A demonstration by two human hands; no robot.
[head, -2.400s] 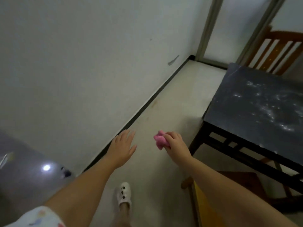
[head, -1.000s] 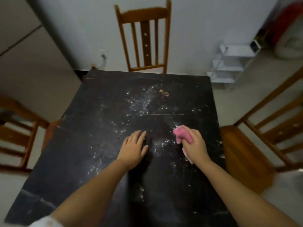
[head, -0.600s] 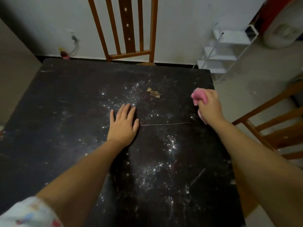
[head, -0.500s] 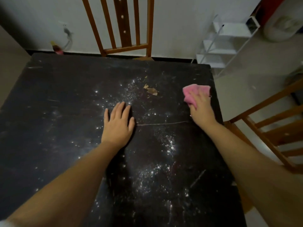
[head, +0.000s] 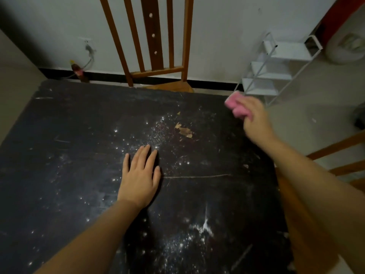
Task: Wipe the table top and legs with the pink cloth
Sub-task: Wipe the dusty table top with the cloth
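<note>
A dark table top [head: 75,151] fills most of the view, speckled with white powder and a few brown flakes near its middle. My left hand [head: 140,177] lies flat on the table with its fingers straight. My right hand [head: 254,117] grips the bunched pink cloth [head: 236,105] over the table's far right corner; the hand is blurred. Whether the cloth touches the surface I cannot tell. The table legs are hidden.
A wooden chair [head: 154,46] stands against the white wall beyond the table's far edge. A second wooden chair [head: 335,155] is at the right side. A white wire rack [head: 276,70] stands on the floor at the far right. A wall socket with a cable [head: 87,50] is at the back left.
My right hand has bunched the pink cloth up and moved it from flat on the table toward the far right corner. My left hand stays flat in place.
</note>
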